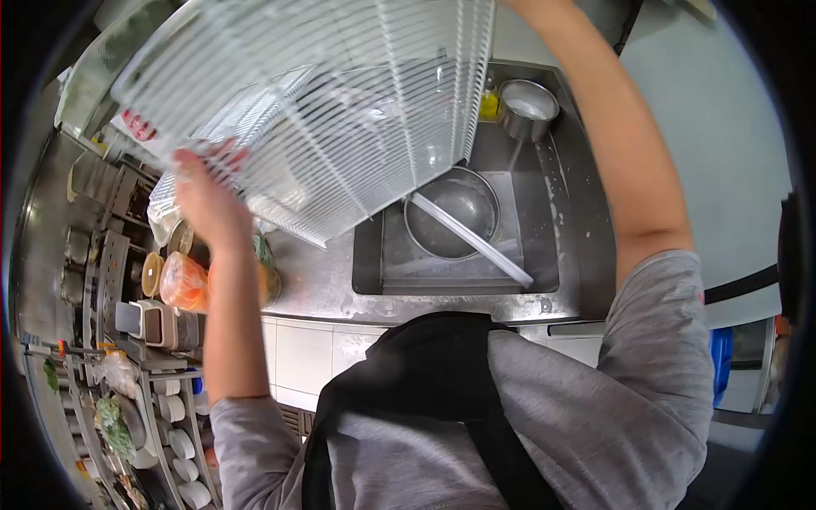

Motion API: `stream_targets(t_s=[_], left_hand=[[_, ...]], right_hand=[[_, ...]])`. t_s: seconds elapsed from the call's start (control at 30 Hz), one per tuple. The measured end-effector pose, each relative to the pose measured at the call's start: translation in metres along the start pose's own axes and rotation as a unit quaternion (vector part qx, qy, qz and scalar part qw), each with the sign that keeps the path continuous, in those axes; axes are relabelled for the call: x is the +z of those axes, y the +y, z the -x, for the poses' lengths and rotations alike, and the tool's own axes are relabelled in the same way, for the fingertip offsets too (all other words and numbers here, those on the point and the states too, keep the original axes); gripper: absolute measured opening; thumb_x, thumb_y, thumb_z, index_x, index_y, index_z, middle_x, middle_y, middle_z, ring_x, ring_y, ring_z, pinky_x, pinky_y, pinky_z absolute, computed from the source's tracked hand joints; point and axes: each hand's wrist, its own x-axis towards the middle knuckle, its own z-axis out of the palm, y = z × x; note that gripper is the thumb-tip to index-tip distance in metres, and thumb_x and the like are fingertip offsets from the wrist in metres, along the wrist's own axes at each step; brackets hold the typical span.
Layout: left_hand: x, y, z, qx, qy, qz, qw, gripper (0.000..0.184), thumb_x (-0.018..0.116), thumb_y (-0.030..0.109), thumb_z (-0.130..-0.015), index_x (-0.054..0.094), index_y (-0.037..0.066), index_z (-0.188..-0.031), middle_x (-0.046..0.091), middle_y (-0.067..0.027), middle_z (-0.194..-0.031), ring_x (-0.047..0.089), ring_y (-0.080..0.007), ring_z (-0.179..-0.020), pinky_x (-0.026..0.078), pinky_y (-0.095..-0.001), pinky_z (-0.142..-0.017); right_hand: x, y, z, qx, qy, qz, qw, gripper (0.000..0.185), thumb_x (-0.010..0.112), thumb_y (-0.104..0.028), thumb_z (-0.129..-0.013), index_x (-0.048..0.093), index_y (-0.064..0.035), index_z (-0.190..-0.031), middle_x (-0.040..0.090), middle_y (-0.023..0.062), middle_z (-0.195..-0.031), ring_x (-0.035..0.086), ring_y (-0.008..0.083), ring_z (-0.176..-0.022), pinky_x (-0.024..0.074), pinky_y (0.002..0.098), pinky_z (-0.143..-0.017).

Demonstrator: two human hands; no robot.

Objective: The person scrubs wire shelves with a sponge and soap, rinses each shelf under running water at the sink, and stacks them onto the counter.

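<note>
The raised wire rack (340, 127) bars the way over the far part of the tabletop (313, 279). In the sink (541, 212), a white bar (472, 240) slants across the metal bowl (469, 206); front tabletop beside the orange bag (184, 284) stays open.

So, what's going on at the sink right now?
The person is holding up a white wire rack, with the left hand gripping its edge. The right forearm reaches up beside the rack, but that hand is out of frame. In the sink sits a round metal bowl, with a white strip slanting across it.
</note>
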Motion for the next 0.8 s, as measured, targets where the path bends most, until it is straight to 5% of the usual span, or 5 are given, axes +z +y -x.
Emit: stream_targets(t_s=[0.13,0.33,0.57,0.73,0.8], left_hand=[[0.013,-0.052,0.04,-0.024,-0.041,-0.052,0.998,0.048,0.041,0.044,-0.092,0.053,-0.002,-0.089,0.06,-0.0117,-0.077,0.06,-0.0187,-0.066,0.048,-0.0299,-0.063],[0.044,-0.098,0.088,-0.125,0.033,0.098,0.987,0.044,0.04,0.042,-0.093,0.051,0.0,-0.095,0.059,-0.0102,-0.078,0.061,-0.0173,-0.065,0.051,-0.0291,-0.06],[0.075,-0.116,0.114,-0.121,-0.036,0.073,0.989,0.04,0.041,0.038,-0.094,0.052,-0.001,-0.094,0.061,-0.0094,-0.079,0.062,-0.0165,-0.068,0.049,-0.0254,-0.057],[0.058,-0.103,0.116,-0.168,-0.061,0.027,0.984,0.036,0.043,0.034,-0.094,0.052,0.0,-0.092,0.058,-0.0082,-0.079,0.061,-0.0161,-0.07,0.051,-0.0271,-0.059],[0.066,-0.114,0.123,-0.139,-0.065,0.025,0.988,0.035,0.043,0.033,-0.094,0.052,0.0,-0.09,0.059,-0.008,-0.078,0.061,-0.0155,-0.069,0.051,-0.0269,-0.06]], right_hand=[[0.023,-0.017,0.049,0.201,-0.142,0.013,0.969,0.071,0.063,-0.06,-0.069,0.046,-0.0128,-0.12,0.051,0.0167,-0.114,0.047,0.0325,-0.11,0.0381,0.041,-0.096],[0.097,-0.028,0.101,0.116,0.055,-0.023,0.991,0.053,0.064,-0.048,-0.073,0.053,-0.0113,-0.111,0.06,0.0121,-0.1,0.057,0.0313,-0.089,0.0431,0.0431,-0.081],[0.094,-0.149,0.081,0.008,0.048,-0.132,0.99,0.017,0.065,-0.026,-0.073,0.063,-0.0132,-0.084,0.062,0.0079,-0.08,0.06,0.0251,-0.079,0.0486,0.0386,-0.071],[0.091,-0.035,0.109,0.176,-0.167,-0.057,0.968,0.021,0.062,-0.034,-0.073,0.066,-0.0153,-0.082,0.063,0.0101,-0.072,0.061,0.0265,-0.068,0.0489,0.0399,-0.064],[0.08,-0.053,0.093,0.28,-0.369,-0.14,0.875,0.027,0.057,-0.034,-0.074,0.067,-0.0091,-0.078,0.064,0.015,-0.075,0.061,0.032,-0.068,0.0483,0.0406,-0.065]])
